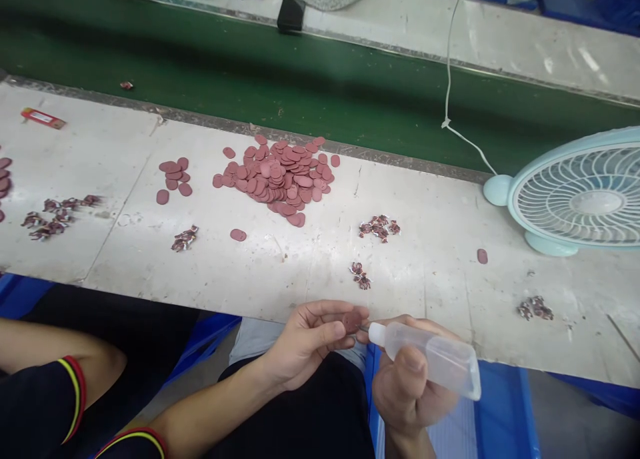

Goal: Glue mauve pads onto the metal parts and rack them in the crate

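Note:
My left hand [310, 342] pinches a reddish-brown oval disc [352, 321] between thumb and fingers, just past the table's front edge. Lying across my right hand [415, 385] is a translucent squeeze bottle [440, 357], gripped with the thumb on its near side. The bottle is tilted, its white cap and thin tip pointing left at the disc; whether the tip touches it I cannot tell. Beyond my hands lie a small cluster of brown-and-white pieces [360, 276] and a larger cluster [380, 228]. A big pile of similar oval discs [285, 179] spreads at the table's far side.
A light-blue fan [585, 195] stands on the right, its white cord [449, 79] running upward. A green sunken strip [200, 79] borders the table's far edge. At left are a red-and-white box cutter-like item [43, 118], more small pieces [55, 217] and a co-worker's arm [65, 352].

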### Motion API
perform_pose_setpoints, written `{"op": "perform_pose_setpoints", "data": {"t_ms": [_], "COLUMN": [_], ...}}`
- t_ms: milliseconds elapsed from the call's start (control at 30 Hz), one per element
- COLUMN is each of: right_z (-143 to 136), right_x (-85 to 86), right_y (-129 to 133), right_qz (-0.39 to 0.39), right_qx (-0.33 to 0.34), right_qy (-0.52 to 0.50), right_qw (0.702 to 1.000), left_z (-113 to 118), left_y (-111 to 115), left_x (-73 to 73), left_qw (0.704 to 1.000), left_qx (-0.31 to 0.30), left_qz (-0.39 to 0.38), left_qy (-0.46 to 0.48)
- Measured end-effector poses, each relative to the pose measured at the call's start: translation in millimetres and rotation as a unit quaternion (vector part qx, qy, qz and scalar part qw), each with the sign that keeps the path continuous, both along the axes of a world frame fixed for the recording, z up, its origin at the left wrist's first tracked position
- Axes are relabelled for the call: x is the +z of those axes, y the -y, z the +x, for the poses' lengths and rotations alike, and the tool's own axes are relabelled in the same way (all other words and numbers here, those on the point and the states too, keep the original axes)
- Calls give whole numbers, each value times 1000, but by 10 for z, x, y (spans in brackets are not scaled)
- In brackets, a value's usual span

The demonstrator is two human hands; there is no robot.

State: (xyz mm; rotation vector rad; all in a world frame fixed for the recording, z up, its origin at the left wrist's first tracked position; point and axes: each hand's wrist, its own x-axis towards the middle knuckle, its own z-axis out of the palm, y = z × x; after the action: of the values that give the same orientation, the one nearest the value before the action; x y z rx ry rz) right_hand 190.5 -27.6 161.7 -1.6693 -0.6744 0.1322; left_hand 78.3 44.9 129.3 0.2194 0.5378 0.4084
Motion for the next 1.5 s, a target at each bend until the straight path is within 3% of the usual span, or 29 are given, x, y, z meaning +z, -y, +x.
{"op": "perform_pose_setpoints", "data": {"t_ms": [200, 467, 567, 633, 667, 700, 767, 800, 833, 900, 933, 967, 1000, 1033, 1100, 1133, 1167, 1200, 1267, 1367, 1500], "right_z": [18, -25, 80, 289, 437, 605, 964, 1130, 1271, 1437, 1449, 1412, 1334, 1223, 960, 836, 732, 656, 590, 640, 729], "right_x": [20, 30, 89, 73, 28, -45, -260, -383, -497, -652, -677, -666, -625, -564, -432, -381, -352, -343, -379, -466, -427], "right_y": [-20, 10, -2, 6, 19, 39, 93, 123, 152, 199, 215, 223, 222, 212, 155, 110, 57, -1, -110, -203, -151], "right_qz": [65, 34, 52, 93, 124, 162, 274, 321, 352, 380, 389, 392, 378, 330, 140, 38, -49, -119, -229, -366, -392], "right_qx": [62, 57, 62, 80, 88, 94, 110, 124, 140, 161, 170, 175, 176, 173, 142, 121, 110, 112, 144, 182, 194], "right_qy": [-111, -91, -204, -369, -463, -552, -702, -751, -780, -798, -793, -775, -740, -678, -454, -340, -248, -173, -44, 135, 82], "right_qw": [990, 994, 976, 921, 873, 812, 649, 563, 498, 439, 437, 464, 527, 634, 869, 932, 961, 971, 962, 903, 896], "left_z": [-13, -9, -11, -17, -22, -28, -42, -50, -60, -84, -99, -115, -132, -149, -180, -192, -202, -211, -223, -240, -256], "left_y": [-10, 5, -1, -8, -13, -19, -33, -41, -49, -67, -76, -84, -91, -98, -111, -117, -123, -128, -135, -136, -125], "left_x": [10, -18, -20, -16, -16, -17, -26, -34, -45, -73, -88, -104, -118, -132, -152, -157, -159, -158, -154, -151, -161], "left_qw": [1000, 1000, 1000, 1000, 1000, 1000, 1000, 1000, 1000, 1000, 1000, 1000, 1000, 999, 999, 999, 998, 998, 998, 998, 997], "left_qx": [-1, -1, -2, -2, -3, -3, -2, -1, 1, 7, 10, 13, 16, 20, 28, 31, 33, 34, 36, 38, 36], "left_qz": [-6, -7, 6, 19, 23, 25, 23, 20, 17, 13, 13, 13, 14, 16, 20, 22, 25, 27, 31, 34, 34], "left_qy": [-1, -5, 5, 14, 17, 18, 15, 12, 7, -2, -8, -13, -18, -24, -32, -36, -38, -41, -43, -46, -52]}}
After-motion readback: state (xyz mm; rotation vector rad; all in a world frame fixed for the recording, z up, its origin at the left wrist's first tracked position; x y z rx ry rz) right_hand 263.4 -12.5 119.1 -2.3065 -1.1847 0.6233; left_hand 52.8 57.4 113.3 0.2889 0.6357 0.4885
